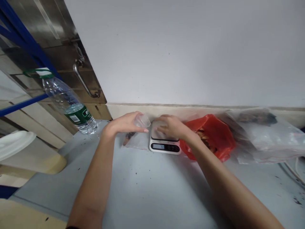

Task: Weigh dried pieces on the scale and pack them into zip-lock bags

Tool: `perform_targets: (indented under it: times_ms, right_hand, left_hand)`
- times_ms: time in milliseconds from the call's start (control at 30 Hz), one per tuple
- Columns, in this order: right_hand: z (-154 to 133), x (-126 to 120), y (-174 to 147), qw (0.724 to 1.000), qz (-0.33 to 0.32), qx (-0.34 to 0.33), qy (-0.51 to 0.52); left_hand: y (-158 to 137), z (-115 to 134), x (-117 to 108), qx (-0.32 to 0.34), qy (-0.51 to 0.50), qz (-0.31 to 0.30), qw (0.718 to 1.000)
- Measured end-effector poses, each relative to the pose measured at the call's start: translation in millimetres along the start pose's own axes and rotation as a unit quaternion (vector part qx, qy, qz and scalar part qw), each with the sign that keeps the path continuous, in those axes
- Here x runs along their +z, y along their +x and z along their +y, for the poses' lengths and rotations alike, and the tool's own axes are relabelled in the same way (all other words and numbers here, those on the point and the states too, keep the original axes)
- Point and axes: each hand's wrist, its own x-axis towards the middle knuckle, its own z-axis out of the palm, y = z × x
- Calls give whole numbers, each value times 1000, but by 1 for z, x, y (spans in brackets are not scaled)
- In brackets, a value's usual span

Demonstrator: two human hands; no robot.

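A small white digital scale [152,145] sits on the table, its display lit. Over its weighing plate is my right hand [172,125], fingers bent and drawn together; what they may hold is hidden. To the left of the scale, my left hand [126,123] grips the mouth of a clear plastic bag [139,141] between thumb and fingers. A few dark brown pieces lie in that bag, near its left side. Just right of the scale stands an open red plastic bag [222,135] with brown dried pieces [205,139] inside, partly behind my right forearm.
Clear plastic bags [269,140] with dark contents lie at the right by the wall. A large water bottle [78,111] and a whitish lidded container [30,152] stand at the left. A cable [292,170] runs along the right edge. Dark crumbs dot the table [143,197].
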Motion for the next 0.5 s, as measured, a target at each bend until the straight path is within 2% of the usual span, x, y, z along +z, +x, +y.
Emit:
perform_targets:
  times_ms: [67, 200, 400, 500]
  right_hand:
    - [0, 5, 0, 999, -44, -21, -16]
    - [0, 7, 1, 998, -60, 9, -19]
    - [12, -7, -2, 997, -16, 68, 23]
    - [10, -15, -6, 995, 23, 57, 73]
  left_hand:
    - [1, -3, 2, 1, 11, -5, 1000]
    - [4, 0, 7, 2, 33, -25, 999]
    - [8, 8, 11, 13, 35, -48, 998]
    - [11, 11, 14, 33, 15, -59, 998]
